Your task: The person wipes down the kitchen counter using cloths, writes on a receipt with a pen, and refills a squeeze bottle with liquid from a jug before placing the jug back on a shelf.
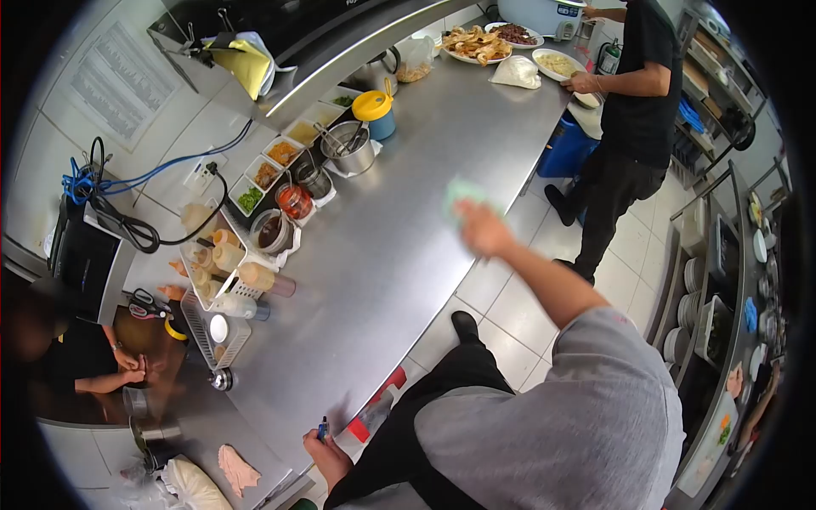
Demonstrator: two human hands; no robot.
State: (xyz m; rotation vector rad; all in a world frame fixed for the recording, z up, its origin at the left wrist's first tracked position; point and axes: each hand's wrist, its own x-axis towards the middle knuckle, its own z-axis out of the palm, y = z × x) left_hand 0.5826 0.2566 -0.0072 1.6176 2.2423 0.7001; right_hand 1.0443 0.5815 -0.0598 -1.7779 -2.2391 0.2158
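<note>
My right hand (pixel 483 231) is stretched out over the steel counter (pixel 374 246), near its front edge. It presses a pale green cloth (pixel 460 194) on the top; hand and cloth are smeared by motion. My left hand (pixel 329 456) is low at the counter's near corner. Its fingers are closed round a small blue and dark object (pixel 322 427), whose kind I cannot make out. Along the wall side stand a steel pot (pixel 348 153) with utensils, a blue container with a yellow lid (pixel 374 109), and a white basket of squeeze bottles (pixel 225 263).
Small tubs of chopped food (pixel 265 176) line the wall. At the far end are plates of food (pixel 476 46), a white bag (pixel 516 73) and a co-worker (pixel 637 93) holding a plate. A shelf of dishes (pixel 693 280) stands behind me. Scissors (pixel 146 304) lie at left.
</note>
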